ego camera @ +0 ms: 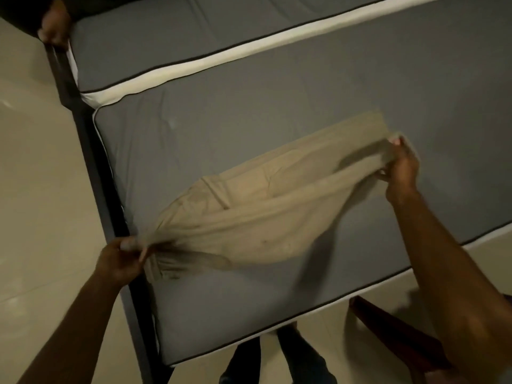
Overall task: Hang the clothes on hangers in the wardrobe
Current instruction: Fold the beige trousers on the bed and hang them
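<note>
Left hand (122, 257), lower left of frame: fingers bunched tight round one end of a beige garment (249, 214). Right hand (400, 164), right of centre: pinching the opposite end. Garment: stretched between both hands, sagging at mid-frame over a grey mattress (249, 106). Dark bed frame (91, 162) along the mattress's left edge. Another person's hand (54, 26), upper left corner; its grip cannot be told.

A beige, thin-fabric garment (249, 217) hangs stretched and bunched above a grey mattress (249, 112). Its two ends are gathered tight, the middle sagging in blurred folds.
</note>
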A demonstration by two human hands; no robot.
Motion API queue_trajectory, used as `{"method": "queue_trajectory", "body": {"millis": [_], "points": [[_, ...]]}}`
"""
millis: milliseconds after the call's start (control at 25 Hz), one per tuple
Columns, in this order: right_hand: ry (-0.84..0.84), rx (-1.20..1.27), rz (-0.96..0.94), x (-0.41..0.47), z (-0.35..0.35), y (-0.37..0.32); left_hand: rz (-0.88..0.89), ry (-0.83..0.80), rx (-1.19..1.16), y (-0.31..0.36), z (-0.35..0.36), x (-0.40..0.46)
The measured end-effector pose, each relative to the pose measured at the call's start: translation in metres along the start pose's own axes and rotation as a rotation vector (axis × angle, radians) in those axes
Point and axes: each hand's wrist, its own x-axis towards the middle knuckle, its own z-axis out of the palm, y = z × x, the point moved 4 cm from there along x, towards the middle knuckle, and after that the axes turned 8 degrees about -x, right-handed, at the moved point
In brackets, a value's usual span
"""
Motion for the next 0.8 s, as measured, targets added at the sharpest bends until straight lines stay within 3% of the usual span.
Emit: {"method": "queue_trajectory", "body": {"millis": [80, 120, 240, 320, 400, 520, 640, 800], "points": [[-0.223, -0.038, -0.001, 0.008, 0.057, 0.018, 0.022, 0.099, -0.1, -0.007, -0.023, 0.03], [-0.252, -0.123, -0.021, 0.002, 0.075, 0.033, 0.072, 0.163, -0.056, -0.013, -0.032, 0.036], [-0.231, -0.555, -0.173, -0.006, 0.092, 0.094, 0.161, 0.354, 0.337, -0.046, -0.049, 0.047], [-0.156, -0.726, -0.141, -0.004, 0.074, 0.138, 0.157, 0.431, 0.531, -0.064, -0.058, 0.064], [-0.063, -0.696, 0.027, 0.006, 0.056, 0.17, 0.117, 0.468, 0.82, -0.073, -0.082, 0.114], [-0.008, -0.404, 0.276, 0.03, 0.056, 0.183, 0.108, 0.537, 1.222, -0.073, -0.071, 0.132], [-0.024, -0.17, 0.412, 0.04, 0.087, 0.17, 0.226, 0.501, 1.1, -0.073, -0.048, 0.112], [-0.002, -0.19, 0.394, 0.049, 0.091, 0.165, 0.341, 0.42, 0.853, -0.068, -0.06, 0.103]]}}
